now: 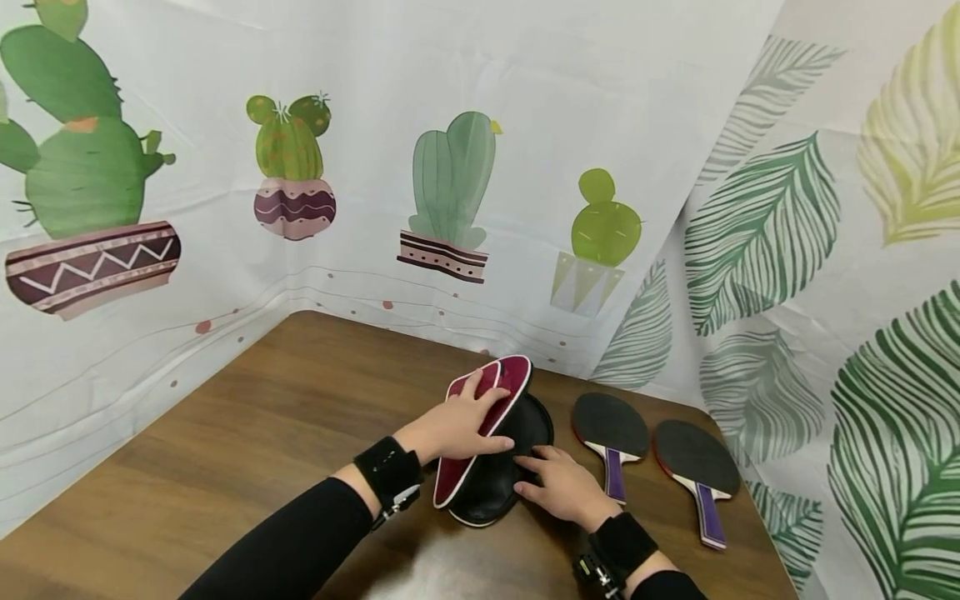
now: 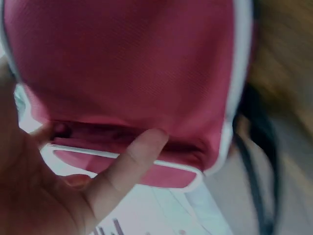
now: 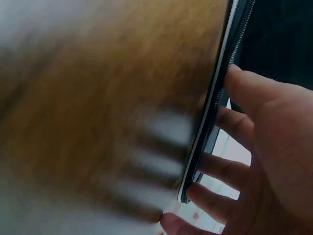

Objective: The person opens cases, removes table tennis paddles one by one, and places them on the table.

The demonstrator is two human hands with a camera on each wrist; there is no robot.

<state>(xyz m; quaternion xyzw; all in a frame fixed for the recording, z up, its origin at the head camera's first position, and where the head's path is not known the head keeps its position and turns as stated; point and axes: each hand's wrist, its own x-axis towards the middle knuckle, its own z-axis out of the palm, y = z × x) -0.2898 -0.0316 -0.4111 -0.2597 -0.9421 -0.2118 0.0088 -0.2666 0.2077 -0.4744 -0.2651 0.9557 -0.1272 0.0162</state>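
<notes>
A paddle case lies unzipped on the table. Its dark red cover with white piping is raised and folded over at the left, baring the black inside. My left hand grips the red cover, fingers spread over the fold. In the left wrist view its thumb lies across a red pocket. At the right edge of the case, my right hand holds the black half. The right wrist view shows the thumb and fingertips at its zippered rim.
Two table tennis paddles, the nearer-to-case paddle and the far right paddle, lie right of the case, black faces up, purple handles toward me. A printed cloth hangs along the back and sides of the wooden table.
</notes>
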